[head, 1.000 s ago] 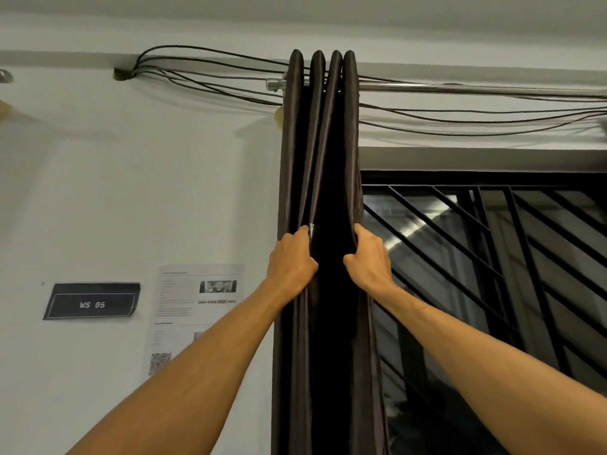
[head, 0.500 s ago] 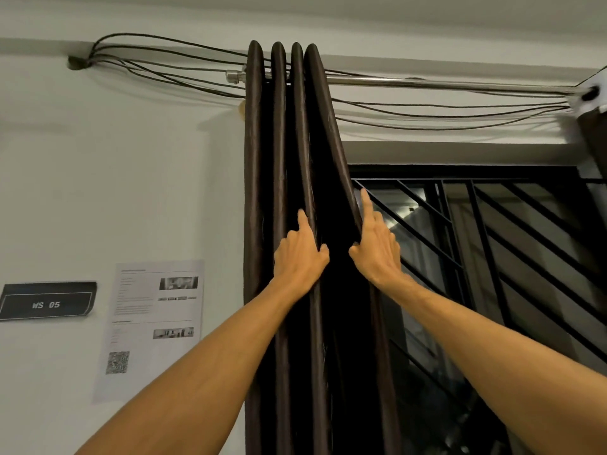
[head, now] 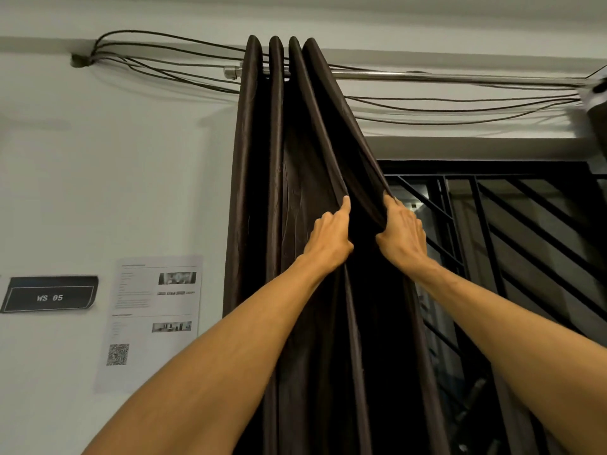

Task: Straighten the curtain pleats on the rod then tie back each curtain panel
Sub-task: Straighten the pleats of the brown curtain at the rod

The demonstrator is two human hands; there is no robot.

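Left hand: the left hand (head: 328, 239) grasps a middle fold of the dark brown, faintly shiny curtain panel (head: 259, 198). Its fingers are curled into the cloth and the index finger lies straight up along the fold.
Right hand: the right hand (head: 402, 236), just beside the left, clutches the rightmost fold with its fingers wrapped round the edge, holding it out to the right of the other folds.
Arms: two bare forearms reach up from the lower corners to the panel.
Curtain panel: it hangs bunched at the left end of the rod, just left of the window. Four rounded pleat tops stand close together above the rod. The two left folds drop straight, and the two right folds slant down to the hands.
Rod: the shiny round metal rod (head: 427, 75) runs level across the top, its capped left end showing just left of the panel.
Cables: thin dark cables (head: 164, 57) fan out from a hole high on the wall and pass behind the pleats, then run along the rod to the right.
Window: a black metal grille with slanted bars (head: 532, 231) covers the glass right of the panel.
Wall: on the white wall (head: 98, 159) a black sign reading "WS 05" (head: 49, 297) is stuck at the left. A white printed sheet with a QR code (head: 154, 320) sits between the sign and the panel.
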